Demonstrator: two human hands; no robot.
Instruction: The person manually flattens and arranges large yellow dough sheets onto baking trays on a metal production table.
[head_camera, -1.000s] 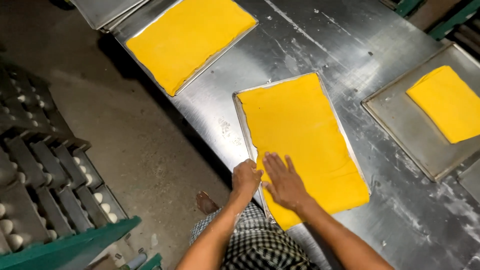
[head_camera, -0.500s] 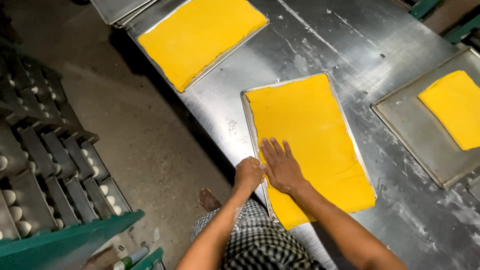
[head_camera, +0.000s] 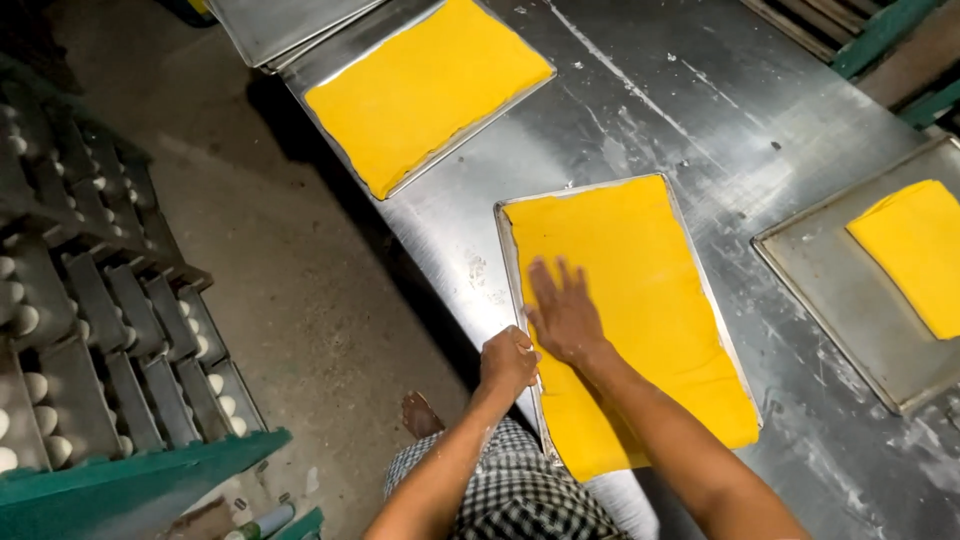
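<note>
A flat metal tray (head_camera: 508, 262) on the steel table holds a yellow sheet of dough (head_camera: 645, 290) that covers almost all of it. My right hand (head_camera: 562, 312) lies flat on the sheet near its left edge, fingers spread and pointing away from me. Beside it, my left hand (head_camera: 508, 360) is curled around the tray's left rim. The near end of the yellow sheet hangs a little over the tray's near edge.
A second tray with a yellow sheet (head_camera: 425, 88) lies further up the steel table (head_camera: 650, 110). A third tray (head_camera: 850, 300) at the right carries a smaller folded yellow piece (head_camera: 912, 250). Stacked egg cartons (head_camera: 90, 320) stand on the left, above a concrete floor (head_camera: 290, 270).
My right hand has slid forward along the dough sheet's left side, away from me. My left hand stays at the tray's rim. The camera has shifted slightly.
</note>
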